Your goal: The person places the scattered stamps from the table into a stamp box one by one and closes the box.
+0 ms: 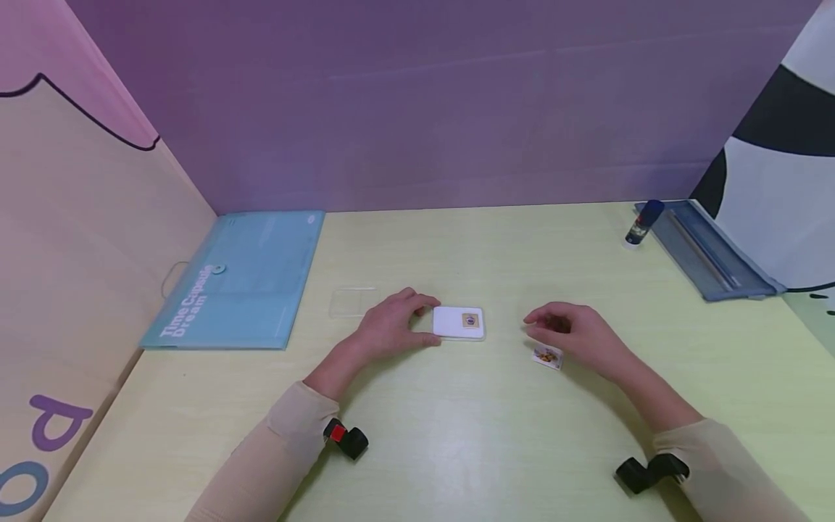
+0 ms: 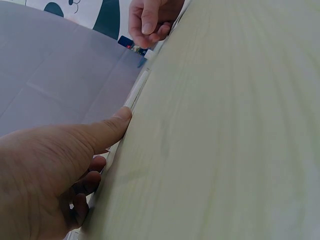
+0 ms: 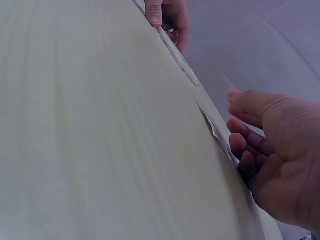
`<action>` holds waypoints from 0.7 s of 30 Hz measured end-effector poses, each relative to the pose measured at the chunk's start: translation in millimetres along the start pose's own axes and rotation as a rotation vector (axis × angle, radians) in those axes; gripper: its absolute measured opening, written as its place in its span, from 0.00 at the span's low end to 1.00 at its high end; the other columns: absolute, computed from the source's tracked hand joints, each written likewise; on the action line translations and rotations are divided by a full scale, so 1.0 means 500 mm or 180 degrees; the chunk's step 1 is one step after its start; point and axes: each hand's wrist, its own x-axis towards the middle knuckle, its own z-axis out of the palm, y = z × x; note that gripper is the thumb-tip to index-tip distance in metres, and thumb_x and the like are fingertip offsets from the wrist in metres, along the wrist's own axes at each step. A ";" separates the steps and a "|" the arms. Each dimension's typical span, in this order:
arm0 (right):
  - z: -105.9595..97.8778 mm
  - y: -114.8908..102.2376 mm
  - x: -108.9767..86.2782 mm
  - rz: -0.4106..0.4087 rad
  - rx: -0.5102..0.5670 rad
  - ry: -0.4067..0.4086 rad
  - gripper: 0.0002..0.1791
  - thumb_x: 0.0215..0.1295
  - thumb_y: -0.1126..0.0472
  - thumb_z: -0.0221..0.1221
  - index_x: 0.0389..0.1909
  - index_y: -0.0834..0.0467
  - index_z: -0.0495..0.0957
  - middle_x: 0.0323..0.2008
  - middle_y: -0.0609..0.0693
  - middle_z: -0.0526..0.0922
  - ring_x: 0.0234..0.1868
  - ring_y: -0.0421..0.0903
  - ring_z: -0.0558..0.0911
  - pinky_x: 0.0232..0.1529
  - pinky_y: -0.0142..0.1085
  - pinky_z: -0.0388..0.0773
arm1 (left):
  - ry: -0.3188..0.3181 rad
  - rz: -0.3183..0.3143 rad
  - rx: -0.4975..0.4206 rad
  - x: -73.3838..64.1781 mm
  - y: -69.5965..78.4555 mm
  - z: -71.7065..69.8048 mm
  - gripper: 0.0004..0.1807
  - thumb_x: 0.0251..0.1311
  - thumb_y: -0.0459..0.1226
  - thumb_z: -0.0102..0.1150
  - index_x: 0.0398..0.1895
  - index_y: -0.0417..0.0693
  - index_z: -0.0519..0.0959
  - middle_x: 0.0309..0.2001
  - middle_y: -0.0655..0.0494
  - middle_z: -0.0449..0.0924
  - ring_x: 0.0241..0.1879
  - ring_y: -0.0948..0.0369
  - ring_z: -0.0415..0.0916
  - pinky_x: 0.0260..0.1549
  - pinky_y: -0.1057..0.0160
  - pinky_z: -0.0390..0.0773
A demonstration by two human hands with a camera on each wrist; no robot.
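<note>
A white rounded rectangular card (image 1: 453, 328) lies flat on the table with a small tan square sticker (image 1: 470, 320) on its right half. My left hand (image 1: 391, 322) holds the card at its left end, thumb at the near edge and a finger at the far edge. In the left wrist view the thumb (image 2: 112, 127) presses at the card's side. To the right, my right hand (image 1: 583, 337) hovers with loosely bent fingers and nothing between them. Just below its fingertips lies a small picture piece (image 1: 548, 356), partly covered by the hand.
A clear rectangular sheet (image 1: 352, 301) lies left of the card, near a blue button folder (image 1: 254, 290). At the back right, a dark blue glue stick (image 1: 644, 222) stands beside a blue zip pouch (image 1: 707, 250). A purple wall (image 1: 457, 109) closes off the table's back.
</note>
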 end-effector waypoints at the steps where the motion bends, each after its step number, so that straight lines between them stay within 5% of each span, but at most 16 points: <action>1: -0.001 0.001 -0.004 -0.0003 0.0011 0.0003 0.13 0.68 0.56 0.67 0.49 0.58 0.84 0.37 0.49 0.82 0.37 0.47 0.77 0.35 0.32 0.74 | -0.0003 0.0004 0.0002 0.001 0.000 0.000 0.32 0.57 0.52 0.74 0.65 0.58 0.76 0.46 0.59 0.74 0.42 0.62 0.70 0.35 0.63 0.71; 21: -0.021 0.012 -0.033 0.0021 0.0064 -0.0171 0.16 0.67 0.59 0.67 0.52 0.60 0.82 0.37 0.50 0.80 0.35 0.45 0.75 0.31 0.32 0.72 | -0.0006 0.0008 -0.0001 0.002 -0.004 0.003 0.33 0.57 0.52 0.74 0.65 0.59 0.76 0.45 0.59 0.74 0.41 0.62 0.70 0.34 0.63 0.71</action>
